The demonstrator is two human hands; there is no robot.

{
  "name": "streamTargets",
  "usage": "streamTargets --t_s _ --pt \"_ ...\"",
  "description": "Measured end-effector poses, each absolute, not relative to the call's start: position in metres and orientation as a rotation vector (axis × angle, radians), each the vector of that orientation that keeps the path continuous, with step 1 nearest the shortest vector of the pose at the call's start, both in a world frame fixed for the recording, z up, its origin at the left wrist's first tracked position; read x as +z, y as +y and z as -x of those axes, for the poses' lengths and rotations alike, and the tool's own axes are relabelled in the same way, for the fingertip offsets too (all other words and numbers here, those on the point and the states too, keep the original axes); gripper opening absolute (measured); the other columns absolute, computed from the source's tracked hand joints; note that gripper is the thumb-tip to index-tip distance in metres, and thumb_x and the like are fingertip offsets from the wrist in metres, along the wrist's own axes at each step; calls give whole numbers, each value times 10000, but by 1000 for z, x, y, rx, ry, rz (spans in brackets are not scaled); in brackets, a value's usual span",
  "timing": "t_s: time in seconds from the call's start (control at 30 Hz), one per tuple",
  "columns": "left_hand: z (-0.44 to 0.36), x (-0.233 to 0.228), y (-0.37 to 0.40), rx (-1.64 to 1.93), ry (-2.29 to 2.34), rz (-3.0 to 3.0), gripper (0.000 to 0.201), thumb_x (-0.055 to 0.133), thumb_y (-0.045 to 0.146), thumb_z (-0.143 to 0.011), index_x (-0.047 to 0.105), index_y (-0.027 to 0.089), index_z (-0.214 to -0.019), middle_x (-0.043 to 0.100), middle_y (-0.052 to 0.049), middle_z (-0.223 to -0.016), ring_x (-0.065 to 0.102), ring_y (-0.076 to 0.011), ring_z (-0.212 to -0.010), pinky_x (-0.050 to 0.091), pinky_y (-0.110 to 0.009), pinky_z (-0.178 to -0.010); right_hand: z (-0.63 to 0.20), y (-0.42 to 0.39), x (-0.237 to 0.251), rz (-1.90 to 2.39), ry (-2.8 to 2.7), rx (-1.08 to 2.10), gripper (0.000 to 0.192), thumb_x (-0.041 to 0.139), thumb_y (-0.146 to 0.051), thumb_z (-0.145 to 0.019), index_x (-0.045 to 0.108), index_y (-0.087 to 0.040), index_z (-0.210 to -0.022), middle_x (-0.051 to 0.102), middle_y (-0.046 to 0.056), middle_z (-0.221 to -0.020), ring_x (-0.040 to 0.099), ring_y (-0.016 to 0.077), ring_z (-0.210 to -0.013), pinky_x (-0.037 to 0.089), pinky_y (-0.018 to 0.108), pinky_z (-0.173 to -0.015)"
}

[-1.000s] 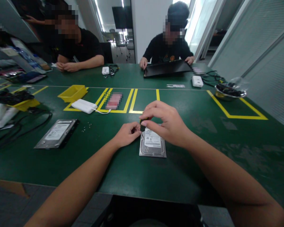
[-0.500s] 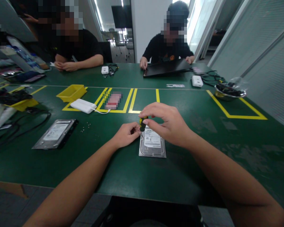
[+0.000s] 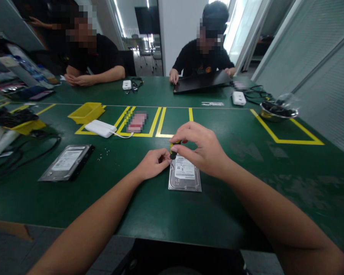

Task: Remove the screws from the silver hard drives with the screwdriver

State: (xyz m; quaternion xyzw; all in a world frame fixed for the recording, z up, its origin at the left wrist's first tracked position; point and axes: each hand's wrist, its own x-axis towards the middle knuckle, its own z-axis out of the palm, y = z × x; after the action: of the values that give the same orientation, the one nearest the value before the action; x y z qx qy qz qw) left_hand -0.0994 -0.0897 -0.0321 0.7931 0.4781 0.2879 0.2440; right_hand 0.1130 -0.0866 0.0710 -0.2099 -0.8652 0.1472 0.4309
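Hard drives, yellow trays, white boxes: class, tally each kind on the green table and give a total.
Hard drives: 2, one under the hands, one at the left
Yellow trays: 2, and
White boxes: 3
Total: 7

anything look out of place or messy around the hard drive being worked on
Nothing is damaged. The one loose item: a few tiny screws lie scattered on the bare table, beside the second hard drive at left, not in the yellow tray. The hard drive under the screwdriver lies flat and square.
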Motion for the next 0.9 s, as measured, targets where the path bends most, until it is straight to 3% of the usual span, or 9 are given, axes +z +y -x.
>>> streamTargets --t_s 0.53,0.9 --pt "98 -31 -90 767 1300 -2148 160 574 295 -871 612 153 -806 580 28 -650 507 -118 -583 357 -229 -551 -113 -85 71 497 -2174 377 204 543 -111 -873 677 -185 -1008 734 53 -1061 663 166 -1026 526 315 -838" --pt "99 -34 -89 800 1297 -2161 128 601 268 -846 608 161 -775 571 37 -630 472 -108 -555 354 -225 -549 -111 -85 69 497 -2145 372 79 648 -204 -861 658 -190 -938 681 51 -968 621 162 -939 508 314 -812"
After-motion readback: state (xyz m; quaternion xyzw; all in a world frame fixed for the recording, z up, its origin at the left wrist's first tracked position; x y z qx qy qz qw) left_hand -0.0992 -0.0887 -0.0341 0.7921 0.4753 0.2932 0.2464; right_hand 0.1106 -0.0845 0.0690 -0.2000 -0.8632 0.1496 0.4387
